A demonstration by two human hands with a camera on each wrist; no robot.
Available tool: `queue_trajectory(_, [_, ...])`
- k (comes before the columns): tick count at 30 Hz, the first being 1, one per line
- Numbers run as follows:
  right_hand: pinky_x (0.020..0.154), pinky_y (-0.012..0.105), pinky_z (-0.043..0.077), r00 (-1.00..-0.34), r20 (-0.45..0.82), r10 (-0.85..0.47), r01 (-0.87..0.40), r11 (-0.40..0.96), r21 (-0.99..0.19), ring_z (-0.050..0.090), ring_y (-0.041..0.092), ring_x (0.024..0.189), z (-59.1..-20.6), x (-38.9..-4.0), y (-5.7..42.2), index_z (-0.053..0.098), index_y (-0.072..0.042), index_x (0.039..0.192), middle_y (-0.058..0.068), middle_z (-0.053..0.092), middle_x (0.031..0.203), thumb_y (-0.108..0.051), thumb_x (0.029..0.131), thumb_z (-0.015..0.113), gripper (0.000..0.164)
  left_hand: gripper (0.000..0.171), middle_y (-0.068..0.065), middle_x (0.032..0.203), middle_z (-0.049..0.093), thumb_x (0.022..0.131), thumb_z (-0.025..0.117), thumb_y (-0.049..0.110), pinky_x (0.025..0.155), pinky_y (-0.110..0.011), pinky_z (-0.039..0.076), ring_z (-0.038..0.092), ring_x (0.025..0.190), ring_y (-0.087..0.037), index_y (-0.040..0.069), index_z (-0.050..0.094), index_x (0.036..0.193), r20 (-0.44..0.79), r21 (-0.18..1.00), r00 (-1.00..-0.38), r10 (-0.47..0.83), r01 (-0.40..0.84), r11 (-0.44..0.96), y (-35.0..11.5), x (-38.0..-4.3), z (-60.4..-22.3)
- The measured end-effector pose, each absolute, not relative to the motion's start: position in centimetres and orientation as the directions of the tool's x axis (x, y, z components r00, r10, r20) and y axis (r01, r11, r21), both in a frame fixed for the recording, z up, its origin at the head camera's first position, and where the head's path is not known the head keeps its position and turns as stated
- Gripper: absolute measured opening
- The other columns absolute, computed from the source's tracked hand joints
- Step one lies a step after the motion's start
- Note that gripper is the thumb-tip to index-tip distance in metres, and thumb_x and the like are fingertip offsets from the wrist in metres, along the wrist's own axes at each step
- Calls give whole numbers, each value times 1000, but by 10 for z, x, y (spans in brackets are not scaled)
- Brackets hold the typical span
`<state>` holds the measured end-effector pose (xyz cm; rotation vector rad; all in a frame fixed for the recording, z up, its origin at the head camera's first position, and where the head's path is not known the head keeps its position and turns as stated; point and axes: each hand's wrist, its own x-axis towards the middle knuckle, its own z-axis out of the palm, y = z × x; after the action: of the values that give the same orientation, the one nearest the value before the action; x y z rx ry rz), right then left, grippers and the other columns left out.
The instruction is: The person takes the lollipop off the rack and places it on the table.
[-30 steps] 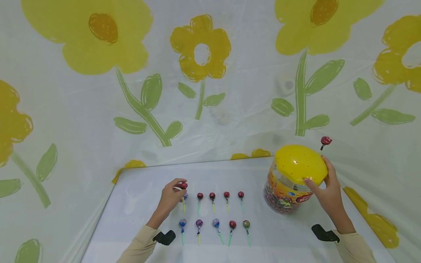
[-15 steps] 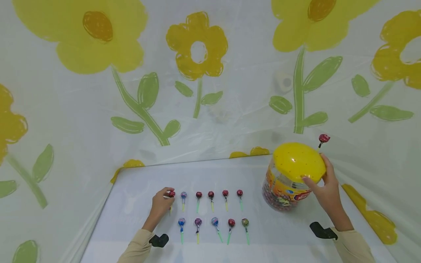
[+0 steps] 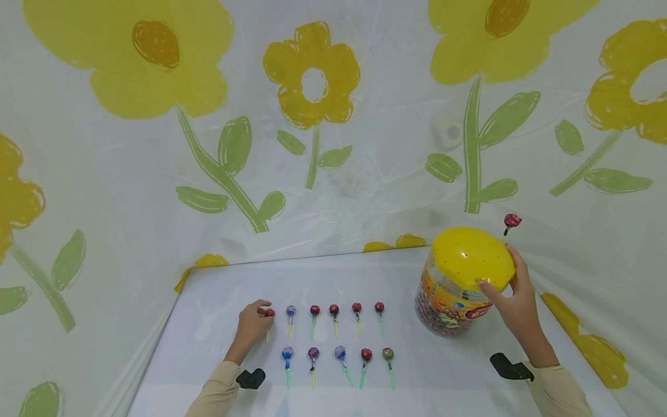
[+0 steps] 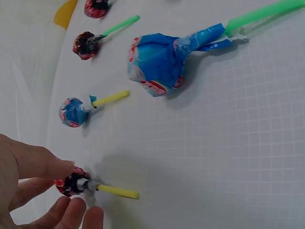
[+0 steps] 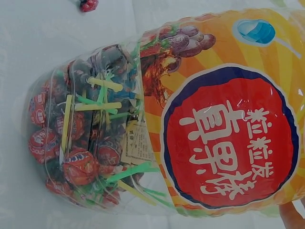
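Note:
My left hand (image 3: 252, 324) is at the left end of the upper row and pinches the head of a red lollipop (image 3: 269, 313) with a yellow stick. In the left wrist view, the thumb lies on the wrapped head of this lollipop (image 4: 78, 183), and other fingers are on its near side. On the right, my right hand (image 3: 518, 304) grips the yellow lid (image 3: 471, 258) of a clear candy jar (image 3: 450, 301), which is tilted. Above the lid's far right edge stands another red lollipop (image 3: 513, 220). The right wrist view shows lollipops (image 5: 81, 164) inside the jar.
Two rows of lollipops lie on the white table (image 3: 411, 370), among them a blue one (image 3: 290, 311) beside my left hand and a blue one (image 3: 287, 352) in the nearer row. Behind the table hangs a flower-printed sheet (image 3: 385, 191).
My left hand has moved left and down with the red lollipop, from over the blue one to the row's left end. The right hand keeps its grip on the jar lid.

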<state>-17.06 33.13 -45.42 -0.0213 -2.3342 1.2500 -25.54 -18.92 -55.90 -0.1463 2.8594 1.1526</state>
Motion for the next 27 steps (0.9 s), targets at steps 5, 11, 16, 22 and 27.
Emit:
queue_trajectory(5, [91, 3, 32, -883, 402, 244, -199, 580, -790, 35, 7, 123, -454, -169, 332, 15, -24, 152, 2, 26, 151, -9, 87, 67, 84, 37, -24, 103, 57, 79, 66, 4, 71, -44, 51, 57, 86, -32, -3, 61, 114, -8, 702, -997, -76, -60, 710, -186, -263, -543])
queue_trajectory(11, [90, 3, 33, -877, 423, 227, -230, 575, -785, 35, 6, 122, -453, -172, 333, 16, -22, 152, 3, 27, 151, -6, 86, 68, 85, 33, -22, 106, 60, 83, 65, 8, 66, -35, 53, 57, 89, -29, 2, 62, 115, 18, 783, -997, -80, -36, 621, -175, -274, -517])
queue_trajectory(16, [90, 4, 34, -878, 422, 226, -227, 579, -783, 36, 5, 121, -452, -172, 331, 16, -21, 152, 4, 28, 151, -7, 86, 68, 85, 29, -17, 104, 62, 85, 66, 8, 60, -30, 55, 61, 86, -26, 5, 64, 114, 51, 868, -997, -58, 15, 497, -156, -278, -487])
queue_trajectory(22, [90, 4, 34, -879, 421, 224, -231, 573, -786, 36, 5, 121, -451, -172, 331, 16, -20, 152, 6, 27, 151, -6, 86, 68, 85, 27, -12, 103, 61, 86, 66, 8, 62, -30, 56, 61, 88, -24, 8, 64, 114, 79, 922, -996, 30, 84, 379, -125, -283, -457])
queue_trajectory(27, [91, 5, 34, -882, 412, 227, -221, 574, -789, 35, 6, 122, -454, -170, 331, 15, -20, 152, 5, 27, 151, -7, 86, 67, 85, 25, -10, 103, 60, 87, 65, 7, 64, -31, 56, 60, 88, -23, 8, 64, 113, 95, 957, -989, 110, 121, 264, -95, -286, -438])
